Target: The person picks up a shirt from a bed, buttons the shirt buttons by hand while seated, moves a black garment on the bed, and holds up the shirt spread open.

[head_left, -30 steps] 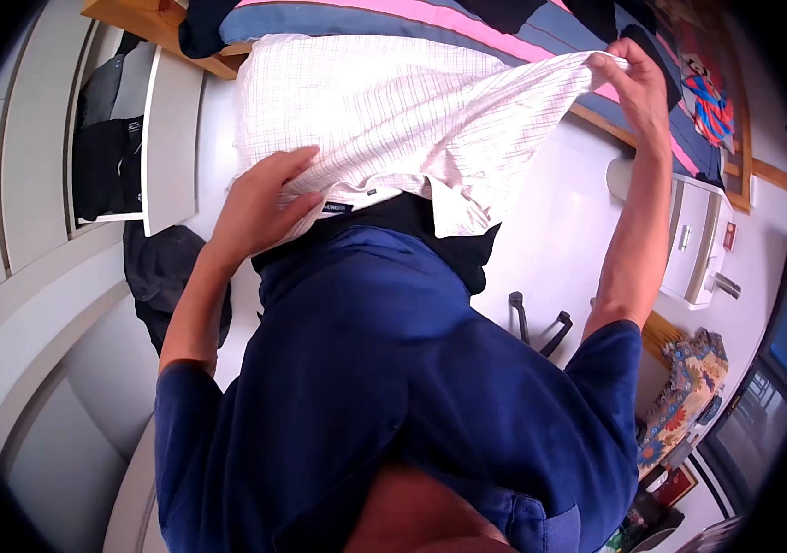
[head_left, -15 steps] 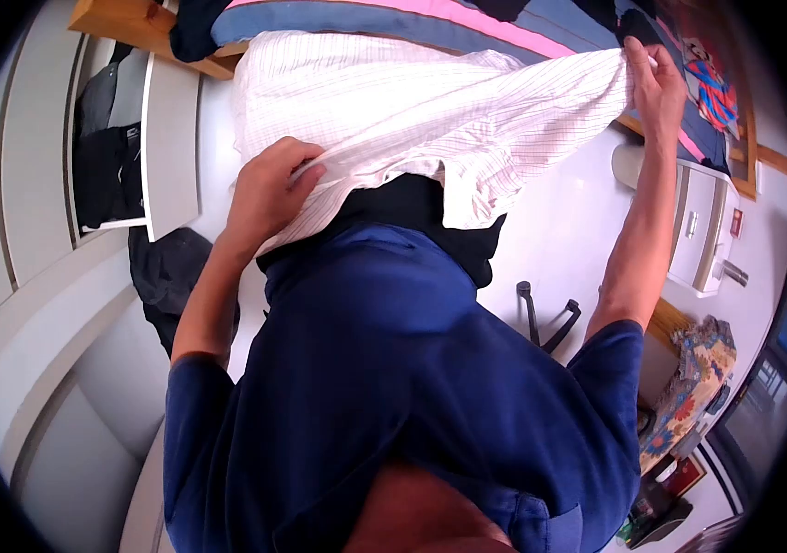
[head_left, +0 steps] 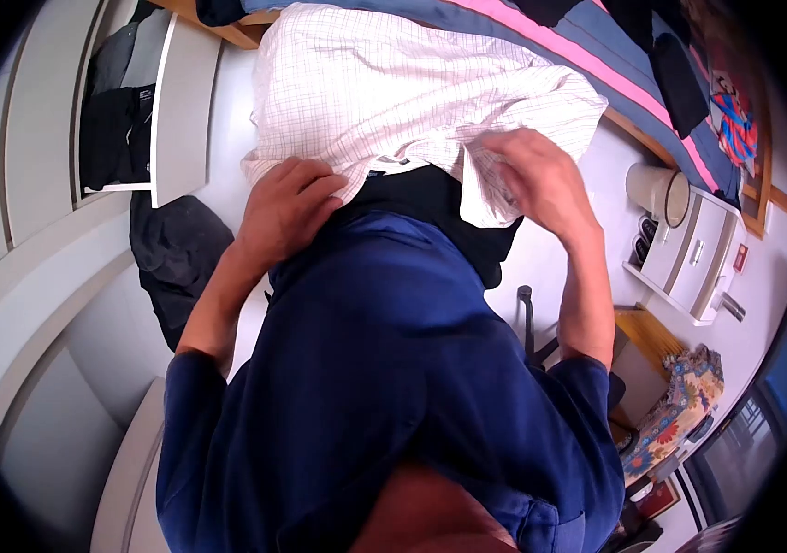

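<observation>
A white shirt [head_left: 384,83] with a fine check of thin lines is spread across my lap and reaches to the bed edge. My left hand [head_left: 290,207] is closed on its near left edge, fingers bent over the cloth. On the right, my right hand [head_left: 545,180] hovers at a bunched fold near the collar or front opening, thumb and fingers apart and slightly blurred. The sleeve side lies loosely beyond that hand. Black trousers [head_left: 412,198] show beneath the shirt's near edge.
An open drawer [head_left: 186,111] with dark and grey clothes stands at left, a dark cloth bundle [head_left: 177,258] below it. Ahead is a bed with a blue and pink striped cover [head_left: 587,46]. A bin [head_left: 659,194] and small white cabinet [head_left: 693,253] stand at right.
My right hand has let go of the outstretched sleeve at far right and come inward to the shirt's near fold. The sleeve has dropped. My left hand stays at the left edge.
</observation>
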`<state>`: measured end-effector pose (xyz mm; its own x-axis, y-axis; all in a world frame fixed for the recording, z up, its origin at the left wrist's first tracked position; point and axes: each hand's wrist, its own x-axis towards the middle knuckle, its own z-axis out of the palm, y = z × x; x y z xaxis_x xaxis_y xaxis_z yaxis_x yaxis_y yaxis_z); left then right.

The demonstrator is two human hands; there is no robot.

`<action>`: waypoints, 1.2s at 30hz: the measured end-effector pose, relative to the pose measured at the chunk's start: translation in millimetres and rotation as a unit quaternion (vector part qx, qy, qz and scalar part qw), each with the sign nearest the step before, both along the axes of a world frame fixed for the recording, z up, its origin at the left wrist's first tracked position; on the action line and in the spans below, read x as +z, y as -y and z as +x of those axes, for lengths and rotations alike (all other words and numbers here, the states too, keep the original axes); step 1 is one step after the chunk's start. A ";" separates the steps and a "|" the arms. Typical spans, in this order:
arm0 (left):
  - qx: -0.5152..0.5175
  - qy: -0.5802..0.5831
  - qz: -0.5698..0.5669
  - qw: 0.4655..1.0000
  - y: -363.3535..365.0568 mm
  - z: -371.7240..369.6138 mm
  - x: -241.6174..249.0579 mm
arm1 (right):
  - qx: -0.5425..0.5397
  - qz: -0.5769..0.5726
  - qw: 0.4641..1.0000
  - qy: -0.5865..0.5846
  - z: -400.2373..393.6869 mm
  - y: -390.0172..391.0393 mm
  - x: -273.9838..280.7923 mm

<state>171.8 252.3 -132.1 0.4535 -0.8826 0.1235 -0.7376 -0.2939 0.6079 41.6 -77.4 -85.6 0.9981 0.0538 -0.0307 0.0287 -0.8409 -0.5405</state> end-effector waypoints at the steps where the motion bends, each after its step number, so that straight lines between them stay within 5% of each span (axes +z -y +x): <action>1: -0.002 -0.001 0.000 1.000 -0.1 2.0 0.1 | -0.005 -0.018 0.999 -0.034 1.3 -2.6 -1.0; 6: 0.013 -0.071 0.095 0.993 -12.0 14.9 19.2 | 0.001 -0.057 0.994 -0.094 -2.3 -4.0 -5.5; 8: -0.003 -0.092 0.109 0.990 -19.1 15.2 17.4 | 0.059 -0.057 0.970 -0.228 -0.6 -8.6 -7.3; 16: -0.023 -0.141 0.157 0.977 -24.1 17.1 19.6 | 0.114 -0.058 0.976 -0.174 -6.8 -7.4 -20.2; 22: -0.050 -0.056 0.135 0.988 -20.8 21.7 17.1 | 0.119 -0.012 0.980 -0.157 -10.7 -9.5 -13.5; 28: -0.012 -0.124 0.061 0.990 -22.7 29.4 22.8 | 0.092 0.123 0.987 -0.041 -14.4 -3.8 -21.0; 32: 0.084 -0.225 0.156 0.958 -24.0 53.1 54.1 | -0.025 0.230 0.969 -0.084 -4.9 4.7 -10.7; 36: 0.065 -0.148 0.044 0.986 -17.2 96.0 70.3 | -0.099 0.281 0.951 -0.083 22.8 17.6 9.9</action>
